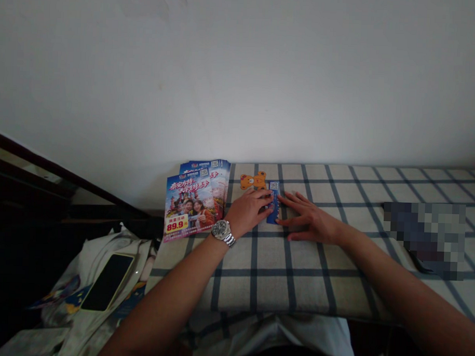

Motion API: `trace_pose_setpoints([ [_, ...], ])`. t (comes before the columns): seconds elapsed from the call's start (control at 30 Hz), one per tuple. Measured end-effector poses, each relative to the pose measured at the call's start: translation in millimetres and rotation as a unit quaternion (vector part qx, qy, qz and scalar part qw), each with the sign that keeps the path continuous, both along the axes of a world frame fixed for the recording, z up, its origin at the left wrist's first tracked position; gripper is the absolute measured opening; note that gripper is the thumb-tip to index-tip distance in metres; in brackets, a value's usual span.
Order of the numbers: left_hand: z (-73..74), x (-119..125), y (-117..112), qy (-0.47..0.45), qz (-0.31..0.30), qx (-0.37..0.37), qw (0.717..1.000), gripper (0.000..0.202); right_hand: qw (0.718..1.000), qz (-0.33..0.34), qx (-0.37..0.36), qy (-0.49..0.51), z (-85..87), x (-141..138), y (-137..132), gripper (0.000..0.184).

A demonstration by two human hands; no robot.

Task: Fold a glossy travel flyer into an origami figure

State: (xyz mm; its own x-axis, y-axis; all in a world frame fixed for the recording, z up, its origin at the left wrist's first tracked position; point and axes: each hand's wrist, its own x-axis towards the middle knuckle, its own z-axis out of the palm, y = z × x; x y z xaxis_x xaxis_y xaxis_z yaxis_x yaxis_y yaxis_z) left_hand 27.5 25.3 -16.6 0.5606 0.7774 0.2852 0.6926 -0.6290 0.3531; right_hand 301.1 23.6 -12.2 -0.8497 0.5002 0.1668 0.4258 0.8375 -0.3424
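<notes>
A narrow folded flyer (274, 216), blue with a QR code at its top end, lies flat on the checked cloth between my two hands. From its left side, my left hand (249, 212) rests with fingers stretched over the paper. My right hand (308, 218) has its fingers spread, their tips at the flyer's right edge. Left of my hands sits a fanned stack of printed flyers (193, 202) with blue tops and red lettering. Just beyond my left fingers is an orange cartoon bear (253, 180), flat on the cloth.
The checked cloth (307, 289) covers a table against a pale wall (264, 85). A dark, partly pixelated object (422, 241) lies at the right. Lower left, a phone (107, 281) rests on crumpled white fabric (103, 241). A dark rail (66, 172) slants along the left.
</notes>
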Motion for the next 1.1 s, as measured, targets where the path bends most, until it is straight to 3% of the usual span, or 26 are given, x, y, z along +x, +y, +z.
trace_pose_setpoints([
  [0.2, -0.9, 0, 0, -0.005, 0.000, 0.003, 1.000, 0.032, 0.999, -0.022, 0.001, 0.023, 3.8, -4, 1, 0.045],
  [0.5, 0.5, 0, 0, 0.004, -0.004, 0.008, 1.000, 0.033, 0.988, -0.121, 0.062, 0.069, -1.2, -19, 18, 0.040],
  [0.73, -0.6, 0, -3, 0.004, -0.007, 0.010, 1.000, 0.035, 0.986, -0.131, 0.071, 0.079, -15.6, -24, 23, 0.040],
  [1.1, -0.1, 0, -6, -0.003, 0.000, 0.024, 1.000, 0.033, 0.984, -0.132, 0.070, 0.092, -16.8, -26, 21, 0.040],
])
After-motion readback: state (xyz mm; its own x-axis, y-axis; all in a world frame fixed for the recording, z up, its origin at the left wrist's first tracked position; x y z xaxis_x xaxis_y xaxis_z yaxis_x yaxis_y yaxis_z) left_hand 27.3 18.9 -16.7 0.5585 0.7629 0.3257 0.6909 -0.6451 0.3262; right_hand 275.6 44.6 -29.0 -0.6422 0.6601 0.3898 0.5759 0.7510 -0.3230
